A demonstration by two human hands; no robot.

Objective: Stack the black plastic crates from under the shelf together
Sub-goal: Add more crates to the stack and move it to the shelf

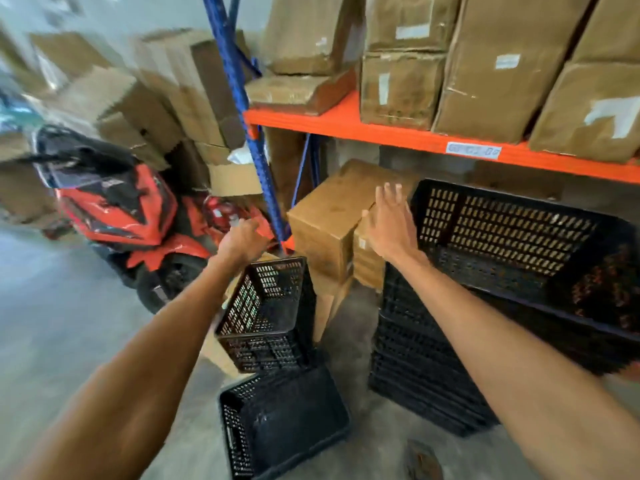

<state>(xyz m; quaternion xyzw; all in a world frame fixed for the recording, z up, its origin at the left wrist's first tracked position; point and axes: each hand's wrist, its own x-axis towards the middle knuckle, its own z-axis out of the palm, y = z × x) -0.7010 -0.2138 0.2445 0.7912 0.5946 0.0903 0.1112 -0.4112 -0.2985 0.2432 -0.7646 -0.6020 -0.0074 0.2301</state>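
Note:
A tall stack of large black perforated crates [429, 358] stands on the floor at the right, its top crate [512, 233] open and empty. Two smaller black crates sit in the middle: one [266, 313] tilted above another [287, 420] on the floor. My left hand [242, 240] reaches forward over the far rim of the tilted small crate, fingers curled, grip unclear. My right hand [391, 220] is raised with fingers spread, holding nothing, just left of the top large crate's corner and in front of a cardboard box [329, 216].
An orange shelf beam [346, 128] carries several cardboard boxes above. A blue upright post [242, 109] stands left of it. A red and black scooter [117, 209] is parked at the left, with more boxes piled behind. Grey concrete floor [69, 323] lies at the lower left.

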